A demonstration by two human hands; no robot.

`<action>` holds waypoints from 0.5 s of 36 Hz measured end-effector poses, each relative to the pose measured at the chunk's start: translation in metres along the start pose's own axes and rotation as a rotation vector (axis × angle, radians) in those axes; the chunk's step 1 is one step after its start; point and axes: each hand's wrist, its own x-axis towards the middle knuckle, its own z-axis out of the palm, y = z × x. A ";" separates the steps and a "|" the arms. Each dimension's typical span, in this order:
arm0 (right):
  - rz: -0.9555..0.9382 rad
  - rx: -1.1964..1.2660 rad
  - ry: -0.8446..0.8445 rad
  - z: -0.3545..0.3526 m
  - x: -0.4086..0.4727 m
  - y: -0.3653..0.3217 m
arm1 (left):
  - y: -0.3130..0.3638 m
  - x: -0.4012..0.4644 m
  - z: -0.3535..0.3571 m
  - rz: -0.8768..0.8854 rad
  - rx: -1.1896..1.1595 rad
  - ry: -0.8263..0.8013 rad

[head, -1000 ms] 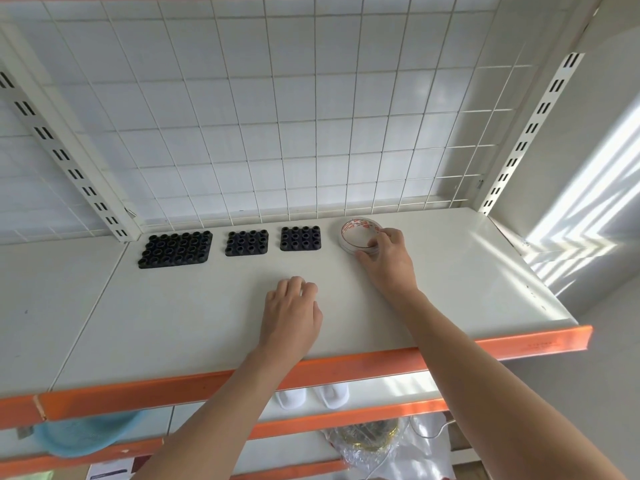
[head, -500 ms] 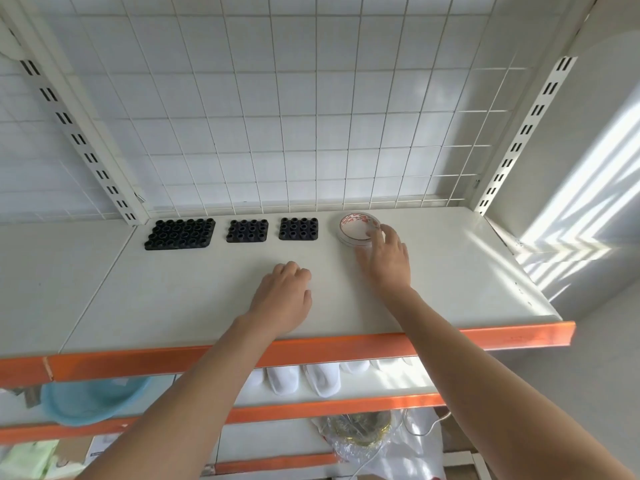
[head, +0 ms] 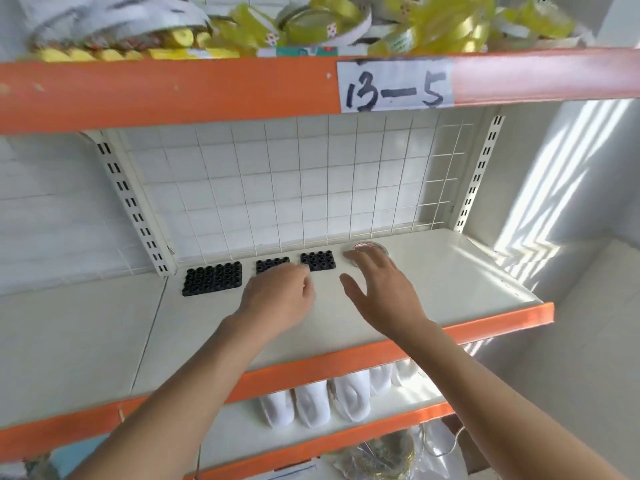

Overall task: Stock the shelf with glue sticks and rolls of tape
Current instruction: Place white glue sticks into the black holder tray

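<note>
A clear roll of tape [head: 370, 247] with a red-and-white core lies flat at the back of the white shelf [head: 450, 275], just behind my right hand [head: 381, 289]. That hand hovers open, fingers spread, fingertips close to the roll but not gripping it. My left hand [head: 280, 299] is over the shelf with loosely curled fingers and holds nothing. Three black packs of glue sticks [head: 212, 278] [head: 272, 264] [head: 318, 260] stand in a row along the back, left of the tape. My left hand hides the front of the middle pack.
The shelf above [head: 173, 88] has an orange edge, a paper label "13-5" [head: 394, 85], and a heap of yellow and white tape rolls [head: 311, 19]. White slippers [head: 329, 400] lie on the shelf below. A wire grid [head: 311, 185] backs the shelf. A wall stands to the right.
My right hand has let go of the tape roll and opened, drawing back slightly. My left hand moved toward the glue packs. The view tilted up, revealing the upper shelf.
</note>
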 end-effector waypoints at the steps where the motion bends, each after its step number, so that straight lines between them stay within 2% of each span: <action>1: -0.010 0.005 0.057 -0.007 -0.003 -0.014 | -0.003 -0.006 -0.013 0.006 -0.008 0.031; 10: -0.056 -0.043 0.368 -0.079 -0.029 -0.120 | -0.007 -0.074 -0.121 0.217 -0.133 0.343; 15: -0.120 -0.119 0.495 -0.119 -0.044 -0.151 | 0.000 -0.102 -0.162 0.377 -0.151 0.550; 18: -0.158 -0.152 0.554 -0.140 -0.044 -0.158 | 0.004 -0.109 -0.183 0.415 -0.141 0.639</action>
